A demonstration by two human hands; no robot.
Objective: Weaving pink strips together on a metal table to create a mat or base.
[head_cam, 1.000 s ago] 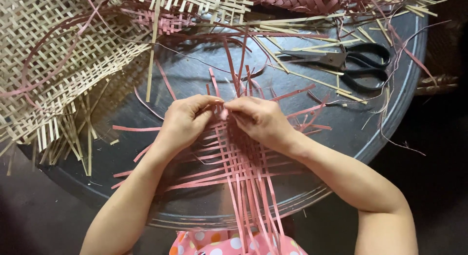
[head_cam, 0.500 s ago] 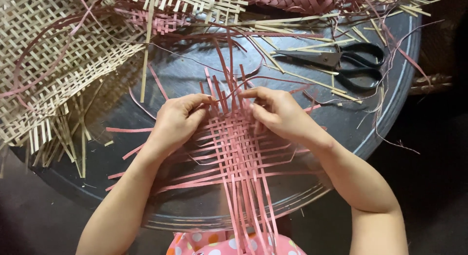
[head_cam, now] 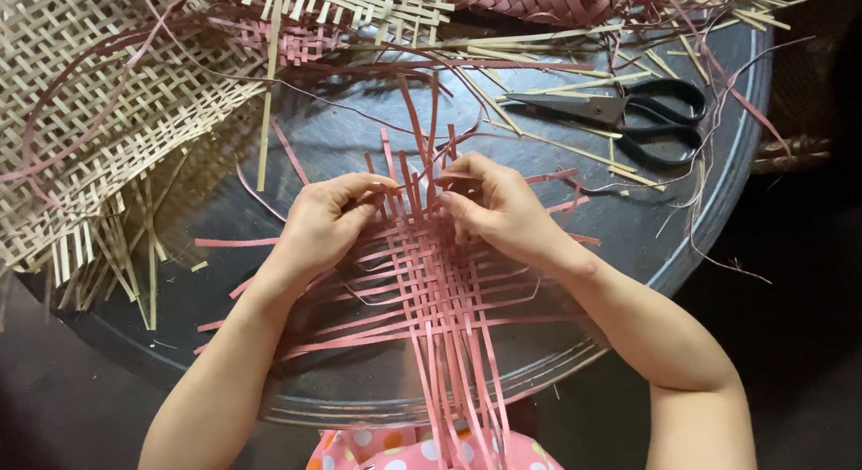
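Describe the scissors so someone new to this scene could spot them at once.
Start at the round dark metal tray that fills the view, then go to its far right part, beyond the right hand. The scissors lie flat there among loose pale strips, blades pointing left. Their black looped handles and grey metal blades set them apart from the strips around them.

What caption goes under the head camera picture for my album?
Two hands, left hand and right hand, pinch pink strips woven over a round metal tray, scissors nearby.
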